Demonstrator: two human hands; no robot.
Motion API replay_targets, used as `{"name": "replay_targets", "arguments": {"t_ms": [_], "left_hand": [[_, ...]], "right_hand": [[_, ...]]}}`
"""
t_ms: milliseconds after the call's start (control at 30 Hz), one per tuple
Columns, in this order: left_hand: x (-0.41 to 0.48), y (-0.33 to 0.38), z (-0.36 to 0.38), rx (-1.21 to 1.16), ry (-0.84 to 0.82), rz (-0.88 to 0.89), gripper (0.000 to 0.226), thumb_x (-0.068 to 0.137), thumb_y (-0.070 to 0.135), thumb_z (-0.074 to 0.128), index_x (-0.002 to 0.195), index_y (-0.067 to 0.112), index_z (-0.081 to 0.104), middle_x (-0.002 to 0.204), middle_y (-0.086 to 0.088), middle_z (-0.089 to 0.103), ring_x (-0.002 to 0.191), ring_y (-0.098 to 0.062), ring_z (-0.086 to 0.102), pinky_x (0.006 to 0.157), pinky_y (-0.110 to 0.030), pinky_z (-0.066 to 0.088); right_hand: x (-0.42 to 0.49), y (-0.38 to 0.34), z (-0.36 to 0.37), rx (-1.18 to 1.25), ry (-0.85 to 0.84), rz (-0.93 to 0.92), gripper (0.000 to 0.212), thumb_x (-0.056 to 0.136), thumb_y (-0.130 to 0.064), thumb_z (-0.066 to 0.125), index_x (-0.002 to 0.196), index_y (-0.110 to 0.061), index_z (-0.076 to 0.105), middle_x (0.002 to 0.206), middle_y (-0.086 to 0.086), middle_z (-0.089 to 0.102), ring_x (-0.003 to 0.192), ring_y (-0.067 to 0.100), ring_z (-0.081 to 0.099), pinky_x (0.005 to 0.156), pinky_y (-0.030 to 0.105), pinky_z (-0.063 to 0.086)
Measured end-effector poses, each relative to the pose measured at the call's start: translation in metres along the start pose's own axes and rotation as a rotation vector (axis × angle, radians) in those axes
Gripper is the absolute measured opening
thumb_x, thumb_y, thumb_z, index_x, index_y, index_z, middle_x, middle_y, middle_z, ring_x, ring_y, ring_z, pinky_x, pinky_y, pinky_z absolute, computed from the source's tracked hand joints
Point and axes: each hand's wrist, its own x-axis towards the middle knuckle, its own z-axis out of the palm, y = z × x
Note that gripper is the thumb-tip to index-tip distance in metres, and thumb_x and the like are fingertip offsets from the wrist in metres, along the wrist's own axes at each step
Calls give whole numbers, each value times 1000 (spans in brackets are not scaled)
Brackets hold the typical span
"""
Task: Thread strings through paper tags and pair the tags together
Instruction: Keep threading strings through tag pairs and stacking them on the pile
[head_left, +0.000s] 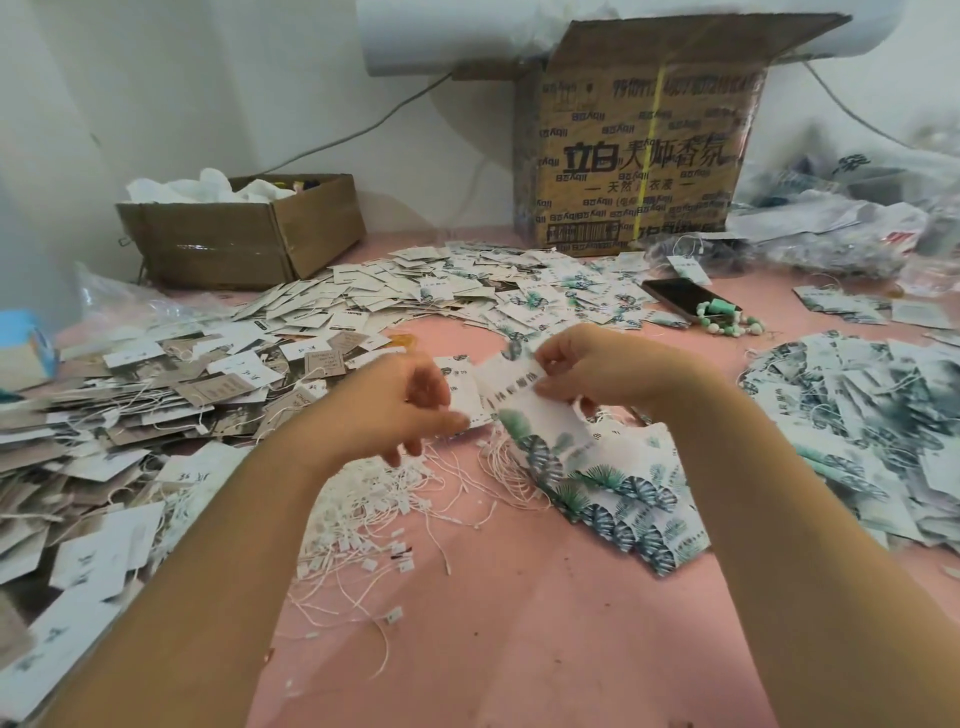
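- The grey tag heap (130, 405) on the left slopes toward the work spot. A brushing forearm could slide it into the strings.
- The loose strings (374, 509) lie tangled on the pink table (519, 649) just below the hands. Pulling one out may drag several along or knot them.
- The left hand (415, 410) has its fingers curled and, as far as the blur lets me tell, pinches the left edge of the held tags (498, 387). I can't make out a string in it, so a missed hole is my worry.
- The right hand (587, 371) pinches the tags' right end between thumb and forefinger, above the table. A tug from either side could tear the paper or pull the pair out of line.
- The fanned leaf tags (623, 493) lie right under that wrist, which could scatter them.
- The strung pile (857, 415) sits near on the right, and unthreaded tags could stray into it.
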Motion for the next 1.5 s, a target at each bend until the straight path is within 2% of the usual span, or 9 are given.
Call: {"name": "replay_targets", "arguments": {"t_ms": [167,233,300,367,567,767,1133,1300,1500], "left_hand": [[0,-8,-3,405,-287,-41,16,74,22,79,77,26,64,79,4,63,67,-7,56,62,-23,44],[0,-9,0,478,-350,-75,16,73,25,79,76,30,64,76,10,60,67,-4,55,59,-22,39],[1,-12,5,552,-375,-87,18,73,26,79,73,32,63,72,13,56,63,-1,52,55,-21,35],[3,-16,9,593,-364,-92,20,72,25,80,69,31,61,69,14,53,62,-2,50,54,-21,36],[7,-21,15,618,-323,-87,23,76,18,76,64,27,58,63,15,55,58,1,51,50,-17,35],[8,-23,15,565,-329,-81,18,78,20,74,72,28,59,72,13,57,64,-2,53,56,-21,38],[10,-23,21,536,-321,22,19,80,19,72,69,29,61,74,11,58,66,-4,54,59,-20,41],[10,-22,22,418,-330,69,18,75,24,76,78,33,61,73,12,53,57,2,48,58,-19,43],[10,-16,34,380,-422,188,20,73,23,79,71,37,64,57,25,47,53,4,42,50,-14,30]], "right_hand": [[-2,7,-4,-445,-103,273,27,89,1,40,113,3,53,88,10,59,62,17,49,48,22,38],[-1,6,0,-555,-104,357,20,85,7,37,88,7,57,81,16,53,58,19,45,47,22,35],[-1,5,4,-600,-75,391,28,86,6,34,61,-3,43,67,11,44,56,19,42,51,24,35],[2,8,4,-626,-76,382,34,90,-2,30,57,-8,36,64,6,39,56,16,40,53,25,34],[3,11,3,-615,-6,430,31,92,-13,36,61,-11,35,65,3,37,56,14,36,50,24,30],[0,5,2,-567,64,455,30,92,-22,40,64,-11,38,66,5,40,80,28,42,73,34,34],[3,-3,3,-524,128,330,31,93,-16,43,63,-10,36,67,3,44,54,16,40,46,24,31],[2,-8,4,-535,92,291,32,94,-16,42,63,-9,40,65,3,43,54,15,37,46,22,27],[-3,-12,4,-510,88,282,30,93,-12,41,62,-9,40,63,3,40,51,15,34,42,20,25]]}}
